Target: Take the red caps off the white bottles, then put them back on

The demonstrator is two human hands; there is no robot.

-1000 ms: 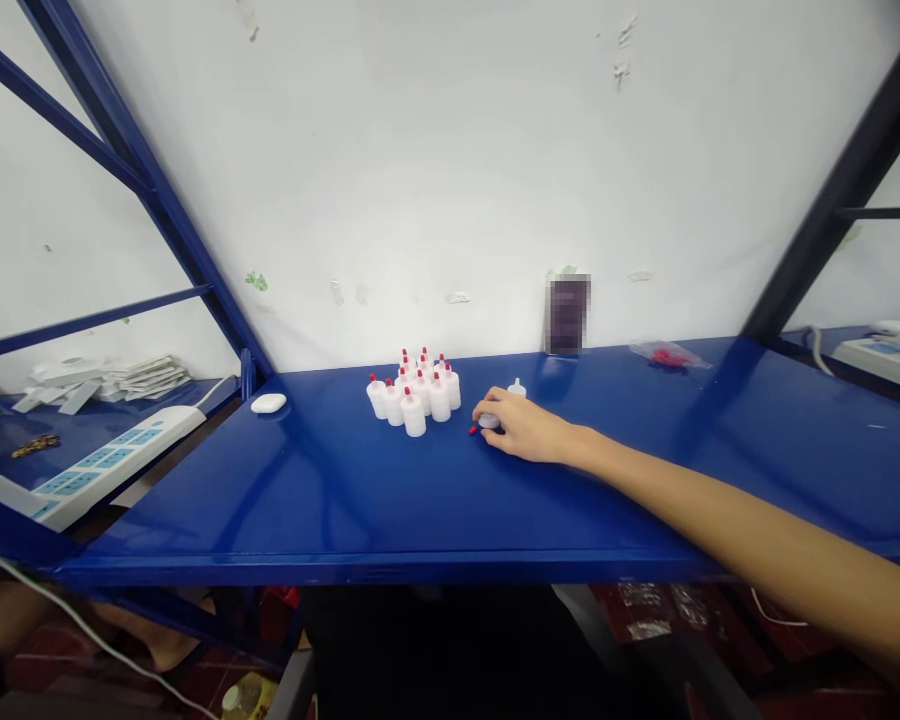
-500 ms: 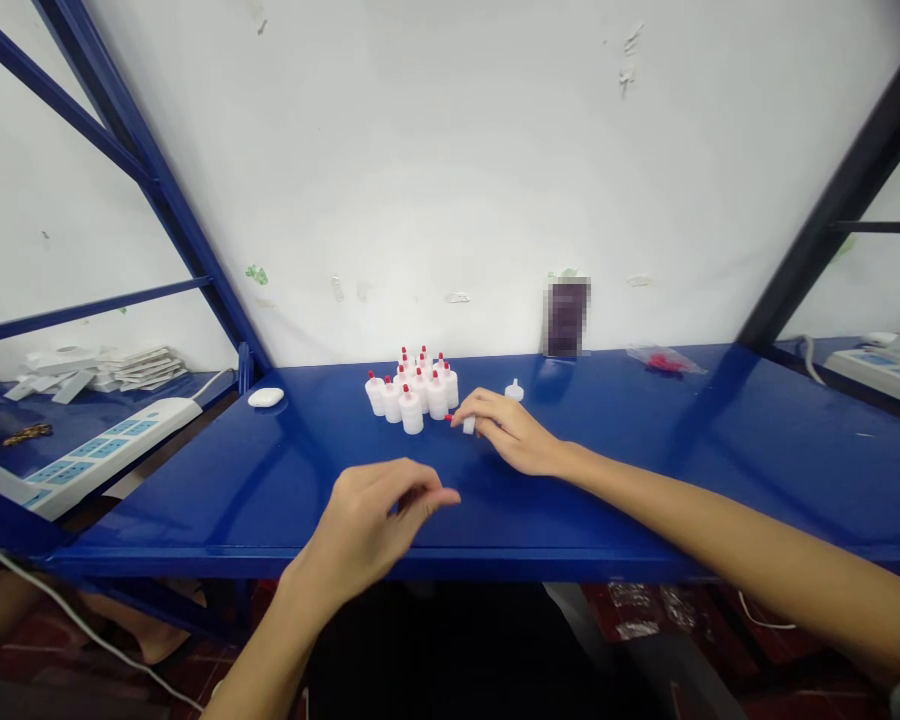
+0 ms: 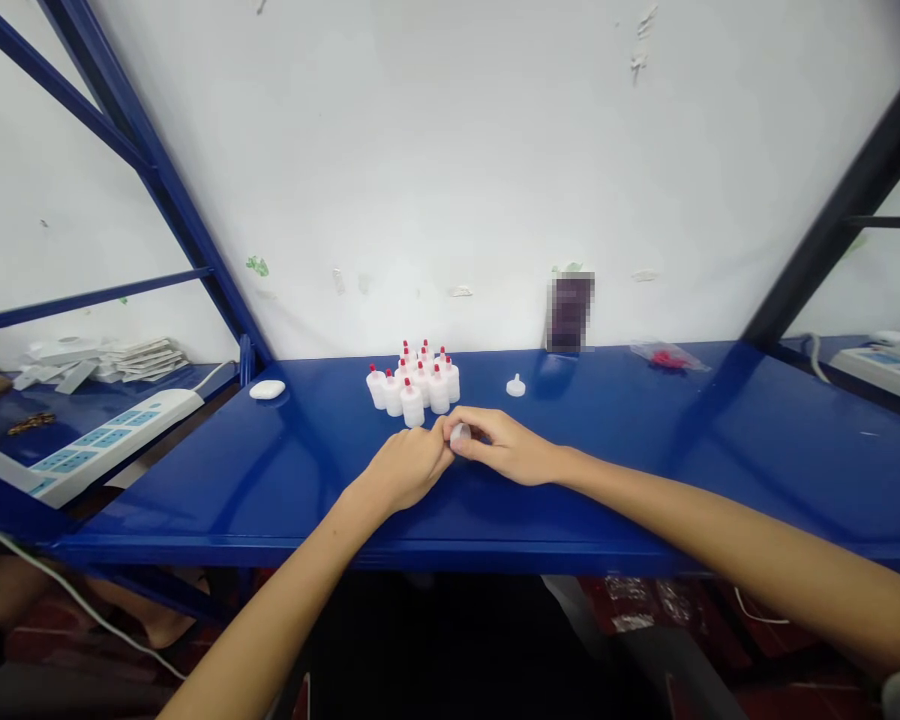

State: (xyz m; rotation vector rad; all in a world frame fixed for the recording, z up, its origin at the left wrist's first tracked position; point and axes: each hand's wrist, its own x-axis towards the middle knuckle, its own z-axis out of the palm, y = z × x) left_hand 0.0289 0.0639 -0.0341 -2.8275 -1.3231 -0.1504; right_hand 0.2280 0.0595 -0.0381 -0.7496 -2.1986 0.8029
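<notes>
A small white squeeze bottle (image 3: 460, 434) is held above the blue table, its round base turned toward me. My right hand (image 3: 499, 445) is closed around its body. My left hand (image 3: 411, 466) is closed at the bottle's far end, where the red tip was seen earlier; the fingertips and the tip are hidden there. Just behind my hands stands a cluster of white squeeze bottles (image 3: 413, 405) with red tips, all upright. A loose white nozzle cap (image 3: 516, 386) sits on the table beyond my right hand.
A clear bag of red tips (image 3: 667, 358) lies at the back right. Against the wall leans a blurred dark rectangle (image 3: 570, 312). A white rounded case (image 3: 267, 390) rests at the left, near a power strip (image 3: 112, 440). Blue frame posts (image 3: 187, 225) flank the table (image 3: 615, 510).
My left hand has moved forward and right to meet my right hand at the bottle. The bottle has turned from lying sideways to showing its base, hiding the red tip.
</notes>
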